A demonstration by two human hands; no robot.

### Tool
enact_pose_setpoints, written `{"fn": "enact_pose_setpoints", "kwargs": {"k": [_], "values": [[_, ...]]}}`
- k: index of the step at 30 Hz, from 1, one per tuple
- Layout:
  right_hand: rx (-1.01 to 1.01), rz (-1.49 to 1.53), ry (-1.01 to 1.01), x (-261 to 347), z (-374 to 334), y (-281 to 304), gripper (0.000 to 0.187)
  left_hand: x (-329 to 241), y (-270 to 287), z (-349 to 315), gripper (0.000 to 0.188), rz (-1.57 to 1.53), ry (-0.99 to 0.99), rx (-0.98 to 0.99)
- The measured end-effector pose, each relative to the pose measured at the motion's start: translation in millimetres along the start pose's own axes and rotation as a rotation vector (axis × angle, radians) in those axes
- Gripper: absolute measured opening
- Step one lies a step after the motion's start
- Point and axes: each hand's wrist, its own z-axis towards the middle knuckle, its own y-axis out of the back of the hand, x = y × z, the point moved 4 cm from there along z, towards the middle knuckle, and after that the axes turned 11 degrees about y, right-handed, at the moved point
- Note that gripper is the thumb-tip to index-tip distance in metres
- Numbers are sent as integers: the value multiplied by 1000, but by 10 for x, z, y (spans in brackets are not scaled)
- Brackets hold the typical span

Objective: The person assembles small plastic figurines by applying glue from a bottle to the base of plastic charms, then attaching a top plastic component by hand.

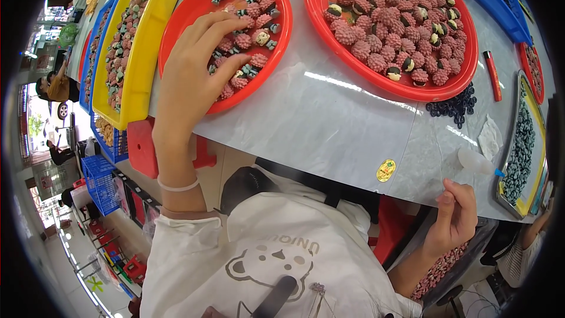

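My left hand (191, 76) reaches over a red round tray (166, 23) at the left. Its thumb and fingers are apart, close above small pink bumpy figurines (242, 41) with dark and pale parts. Whether a fingertip touches one, I cannot tell. My right hand (453, 221) is by the table's near edge at the right, thumb and fingers pinched together. Anything between those fingertips is too small or hidden to make out. Close to it lies a translucent squeeze bottle (474, 162) with a blue tip.
A larger red tray (321, 17) holds many pink pieces. Small dark pieces (452, 108), a red marker (492, 76) and a crumpled white tissue (489, 137) lie right. A tray of dark green pieces (518, 147) stands far right; a yellow bin (132, 106) borders the left tray.
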Motion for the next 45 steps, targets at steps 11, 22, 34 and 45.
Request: {"fn": "enact_pose_setpoints", "kwargs": {"k": [11, 22, 34, 45], "values": [[48, 17, -11, -17, 6, -93, 12, 57, -21, 26, 25, -45, -40, 67], [-27, -9, 4, -91, -20, -90, 11, 64, -3, -87, 22, -416, 126, -68], [-53, -62, -2, -96, 14, -171, 13, -850, -443, -470, 53, -1610, 341, 537], [-19, -120, 9, -102, 5, -167, 12, -923, -534, -479, 64, -1445, 110, 464]]}}
